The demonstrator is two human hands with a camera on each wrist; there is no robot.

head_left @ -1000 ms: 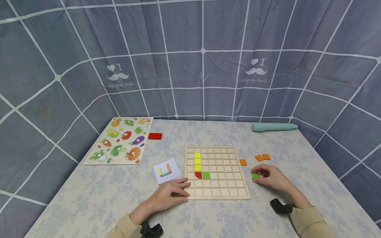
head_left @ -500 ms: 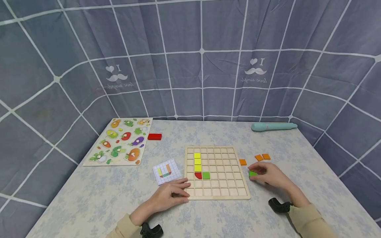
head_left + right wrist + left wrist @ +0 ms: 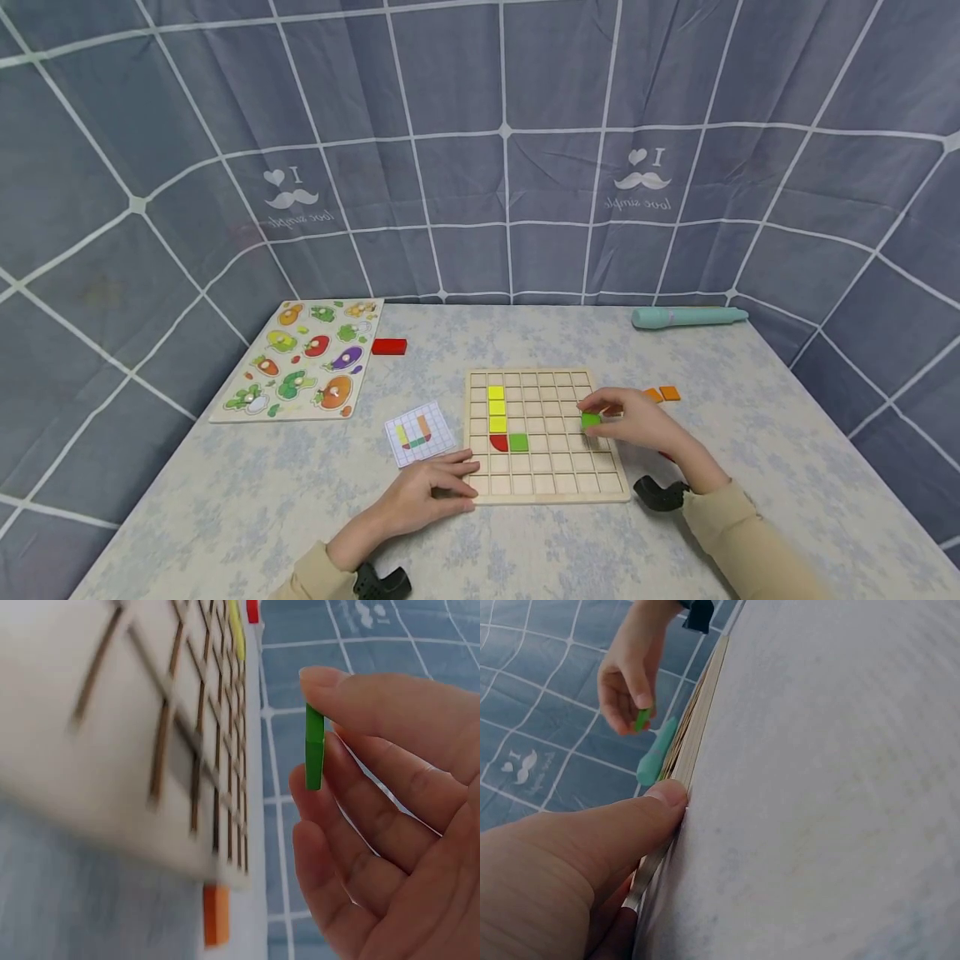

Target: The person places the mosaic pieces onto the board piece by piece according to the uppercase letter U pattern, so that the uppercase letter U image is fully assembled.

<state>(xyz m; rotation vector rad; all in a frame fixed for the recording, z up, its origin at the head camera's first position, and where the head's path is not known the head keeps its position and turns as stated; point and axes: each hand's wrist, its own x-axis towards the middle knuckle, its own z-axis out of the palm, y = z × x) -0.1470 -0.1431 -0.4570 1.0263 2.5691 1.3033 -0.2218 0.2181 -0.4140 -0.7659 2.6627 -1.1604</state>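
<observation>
My right hand (image 3: 633, 418) pinches a green square tile (image 3: 314, 750) between thumb and fingers, held over the right part of the wooden grid board (image 3: 551, 498). My left hand (image 3: 427, 492) rests at the board's front left corner, its thumb (image 3: 667, 793) against the edge and its fingers extended over the left side. On the board are several yellow square tiles (image 3: 497, 408) in a column, a red rounded tile (image 3: 498, 443) below them and a green square tile (image 3: 518, 442) beside the red one. A pattern card (image 3: 442, 421) lies left of the board.
Orange tiles (image 3: 670, 393) lie right of the board, partly hidden by my right hand. A vegetable puzzle board (image 3: 255, 367) stands at the back left, beside a red block (image 3: 389, 347). A teal cylindrical object (image 3: 688, 317) lies at the back right, before the curtain (image 3: 465, 183).
My right hand has carried the green tile left, from the table beside the board to above the board's right side. A red piece now shows by the right wrist. My left hand stays put.
</observation>
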